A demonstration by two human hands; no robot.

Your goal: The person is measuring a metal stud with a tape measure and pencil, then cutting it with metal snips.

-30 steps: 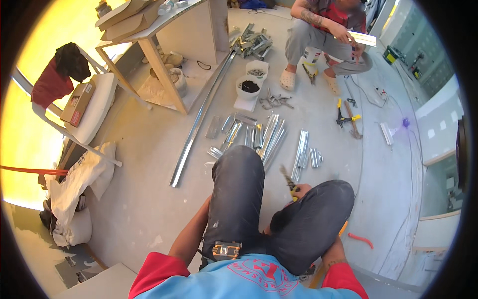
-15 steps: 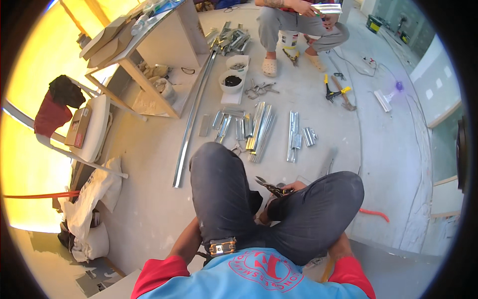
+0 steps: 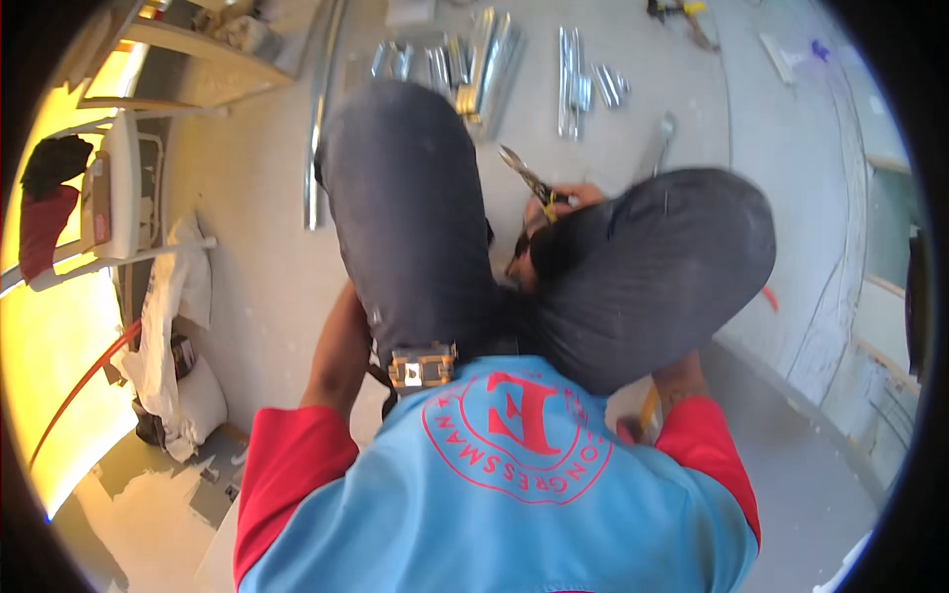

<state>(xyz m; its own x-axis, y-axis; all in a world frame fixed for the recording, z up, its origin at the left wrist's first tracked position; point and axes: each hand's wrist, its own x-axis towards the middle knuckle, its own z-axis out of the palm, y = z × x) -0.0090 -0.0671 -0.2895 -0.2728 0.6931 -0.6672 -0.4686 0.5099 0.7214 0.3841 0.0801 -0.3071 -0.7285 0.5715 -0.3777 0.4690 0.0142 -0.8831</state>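
Observation:
Beyond my right thigh, my right hand (image 3: 581, 198) is closed around a pair of metal snips (image 3: 529, 179). The blades point away and to the left, and their jaws look slightly parted. My right thigh hides most of the hand. My left forearm (image 3: 336, 341) passes down beside my left thigh, and the hand at its end is hidden behind the leg. Short pieces of shiny metal stud (image 3: 569, 84) lie on the floor past my knees, with a larger bundle of metal studs (image 3: 486, 74) to their left.
One long metal channel (image 3: 317, 119) lies on the left. A flat-bladed tool (image 3: 660, 138) rests beyond my right knee. At the far left are a white chair (image 3: 123, 188) and a white sack (image 3: 188, 267); a wide scraper (image 3: 778, 59) lies far right.
My view has tilted downward, so the floor items sit higher and the other person has left the picture. The snips stay in my right hand, beyond the thigh.

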